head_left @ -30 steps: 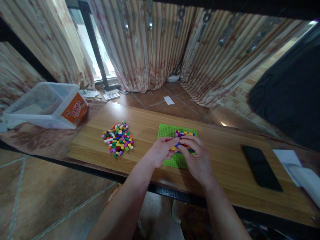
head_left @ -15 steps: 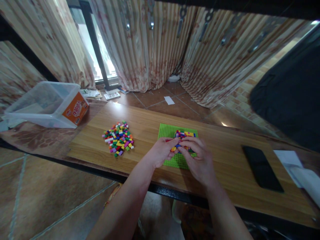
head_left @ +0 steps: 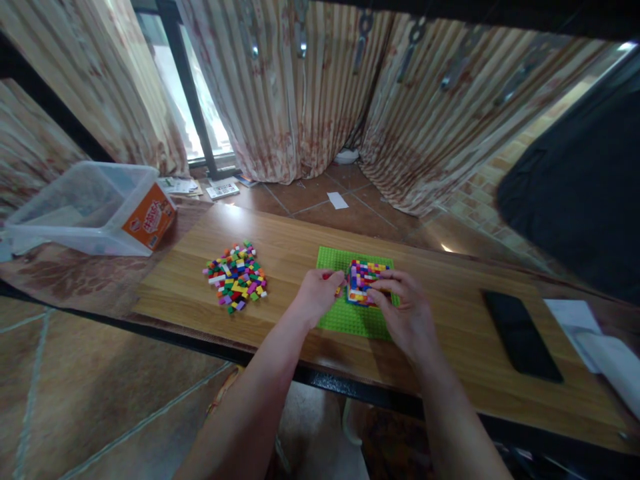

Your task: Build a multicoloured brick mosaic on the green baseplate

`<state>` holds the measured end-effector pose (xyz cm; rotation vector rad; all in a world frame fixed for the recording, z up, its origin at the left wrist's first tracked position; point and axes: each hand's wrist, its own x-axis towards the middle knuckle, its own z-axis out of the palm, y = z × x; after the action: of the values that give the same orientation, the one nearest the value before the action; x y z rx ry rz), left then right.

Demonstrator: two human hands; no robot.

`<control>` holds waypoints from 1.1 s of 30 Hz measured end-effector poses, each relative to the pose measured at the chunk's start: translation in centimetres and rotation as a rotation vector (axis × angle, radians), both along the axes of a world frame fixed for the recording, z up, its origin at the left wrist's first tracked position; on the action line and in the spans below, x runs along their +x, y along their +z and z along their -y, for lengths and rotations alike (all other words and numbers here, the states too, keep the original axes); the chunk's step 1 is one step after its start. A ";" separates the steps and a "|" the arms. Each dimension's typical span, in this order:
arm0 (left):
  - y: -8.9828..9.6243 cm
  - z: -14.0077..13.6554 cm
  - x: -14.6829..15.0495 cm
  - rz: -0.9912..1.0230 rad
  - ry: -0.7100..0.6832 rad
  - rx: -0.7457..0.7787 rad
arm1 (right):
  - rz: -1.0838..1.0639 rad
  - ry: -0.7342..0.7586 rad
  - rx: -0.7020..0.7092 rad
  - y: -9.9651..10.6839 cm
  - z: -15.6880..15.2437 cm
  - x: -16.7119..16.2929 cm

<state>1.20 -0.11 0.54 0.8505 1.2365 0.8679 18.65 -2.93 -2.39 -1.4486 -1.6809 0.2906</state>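
Observation:
A block built of many-coloured toy bricks (head_left: 361, 272) rises from the green studded baseplate (head_left: 345, 321). My left hand (head_left: 320, 295) is closed over the plate, just left of the block and apart from it. Red and yellow bits of toy bricks show between its fingers. Over the block's right side is my right hand (head_left: 403, 303), thumb and forefinger drawn together at the top bricks. Whatever is between those fingertips is too small to make out. The fingers hide the block's right end.
A pile of loose toy bricks (head_left: 237, 277) lies left on the wooden board (head_left: 285, 247). Beyond it stands a clear plastic bin (head_left: 90, 230) with an orange label. At the right lie a black phone-like slab (head_left: 523, 337) and white papers (head_left: 575, 320).
My hands have moved apart. The left has drawn left off the block, while the right stays at its right side. More of the block now shows between them.

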 end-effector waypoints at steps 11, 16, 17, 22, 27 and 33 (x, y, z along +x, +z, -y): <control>-2.7 -0.3 0.8 -0.132 -0.065 0.129 | -0.038 -0.099 0.028 -0.9 -0.2 -1.4; -2.9 -0.3 0.9 -0.156 -0.079 0.173 | -0.055 -0.118 0.000 -0.8 -0.2 -1.7; -2.9 -0.3 0.9 -0.162 -0.083 0.178 | -0.059 -0.121 -0.005 -0.8 -0.2 -1.7; -3.3 -0.3 1.2 -0.206 -0.093 0.200 | -0.097 -0.152 -0.008 -0.7 -0.2 -2.1; -3.6 -0.3 1.5 -0.240 -0.098 0.216 | -0.097 -0.147 -0.017 -0.8 -0.2 -2.1; -3.3 -0.4 1.5 -0.317 -0.110 0.260 | -0.078 -0.131 0.005 -0.8 -0.1 -2.1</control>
<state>2.69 0.31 -2.72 1.2917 1.3514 0.8367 16.55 -2.80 -3.16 -1.5174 -1.5161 0.2665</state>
